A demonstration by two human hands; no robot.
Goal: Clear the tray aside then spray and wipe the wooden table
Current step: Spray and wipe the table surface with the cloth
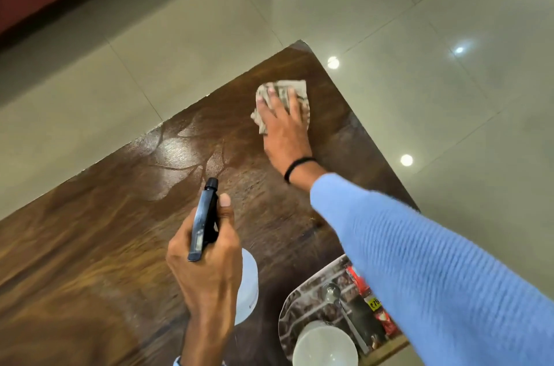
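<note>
Now wiping is in hand: beyond the tray (302,293), the right hand (284,129) presses a cloth (295,88) flat-fingered on the worktop (90,245), the left hand (207,269) grips the spray bottle (204,224) just left of the tray, and the next sweep probably needs to cover the wet streaks (180,153).

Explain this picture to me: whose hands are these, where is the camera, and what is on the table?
No machine here: a person works with bare hands, and the single camera sits on their head, looking down. The left hand grips a spray bottle by its black trigger head. The right hand presses a cloth flat on the wooden table near its far corner; wet streaks shine beside it. At the near right edge sits a tray with a white bowl, a spoon and a red packet.
</note>
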